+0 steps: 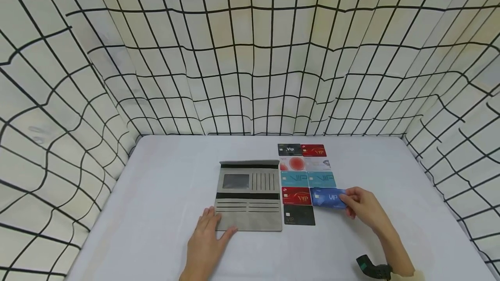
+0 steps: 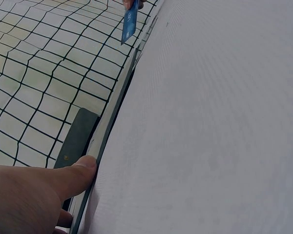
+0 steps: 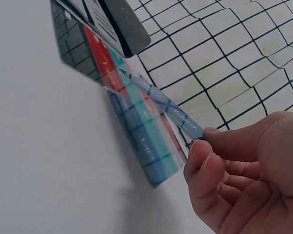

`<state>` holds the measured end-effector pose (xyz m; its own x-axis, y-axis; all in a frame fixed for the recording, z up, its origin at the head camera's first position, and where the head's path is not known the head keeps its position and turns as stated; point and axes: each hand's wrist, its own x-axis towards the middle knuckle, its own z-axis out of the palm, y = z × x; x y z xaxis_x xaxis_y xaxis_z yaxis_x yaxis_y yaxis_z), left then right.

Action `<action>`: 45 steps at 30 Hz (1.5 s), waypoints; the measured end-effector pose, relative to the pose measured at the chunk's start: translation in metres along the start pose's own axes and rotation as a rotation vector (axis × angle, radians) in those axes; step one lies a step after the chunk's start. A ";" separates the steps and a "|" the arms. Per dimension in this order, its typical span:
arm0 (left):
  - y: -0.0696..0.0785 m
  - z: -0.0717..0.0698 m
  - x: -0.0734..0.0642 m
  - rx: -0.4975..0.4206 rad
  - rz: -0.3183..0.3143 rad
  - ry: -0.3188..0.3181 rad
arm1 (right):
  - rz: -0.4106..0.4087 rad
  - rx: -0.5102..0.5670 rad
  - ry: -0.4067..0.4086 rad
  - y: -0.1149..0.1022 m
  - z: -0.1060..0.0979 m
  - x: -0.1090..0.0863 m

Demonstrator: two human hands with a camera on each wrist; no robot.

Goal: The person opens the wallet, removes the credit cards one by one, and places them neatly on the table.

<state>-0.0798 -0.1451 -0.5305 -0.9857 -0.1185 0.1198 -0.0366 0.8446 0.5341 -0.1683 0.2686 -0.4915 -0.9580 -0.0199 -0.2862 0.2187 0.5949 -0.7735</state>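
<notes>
My left hand [image 1: 205, 240] rests at the lower left corner of an unfolded grey wallet [image 1: 248, 224], its thumb along the near edge. In the left wrist view the thumb [image 2: 85, 163] touches the wallet's edge. Between thumb and fingertips, my right hand [image 1: 363, 207] pinches the right end of a blue VIP card [image 1: 326, 197]. The right wrist view shows this held card [image 3: 171, 107] raised and tilted over a second blue card [image 3: 144, 144] lying on the table. A red VIP card [image 1: 297, 196] lies left of it, with a black card [image 1: 299, 215] below.
Two teal cards [image 1: 294, 178], two whitish cards [image 1: 317, 163], a dark card [image 1: 289, 149] and another red card [image 1: 313, 150] lie in rows right of the wallet. Black netting [image 1: 251, 73] over pale walls surrounds the white table [image 1: 168, 177]. A black strap device [image 1: 373, 268] sits on the right wrist.
</notes>
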 end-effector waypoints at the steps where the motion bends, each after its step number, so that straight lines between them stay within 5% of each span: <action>1: 0.000 0.000 0.000 -0.001 -0.001 0.000 | 0.007 0.000 0.000 0.002 0.000 -0.001; 17: -0.001 0.003 0.002 0.012 -0.012 -0.009 | 0.032 0.016 -0.049 0.028 0.008 -0.018; 29: 0.002 0.002 0.002 0.022 -0.015 -0.004 | 0.005 -0.170 0.076 0.018 0.019 -0.023; 45: 0.000 -0.003 0.003 0.008 -0.011 -0.042 | -0.022 -0.311 0.126 0.008 0.027 -0.026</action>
<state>-0.0821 -0.1474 -0.5274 -0.9913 -0.1055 0.0789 -0.0482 0.8478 0.5282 -0.1369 0.2519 -0.5059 -0.9814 0.0526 -0.1845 0.1494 0.8128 -0.5631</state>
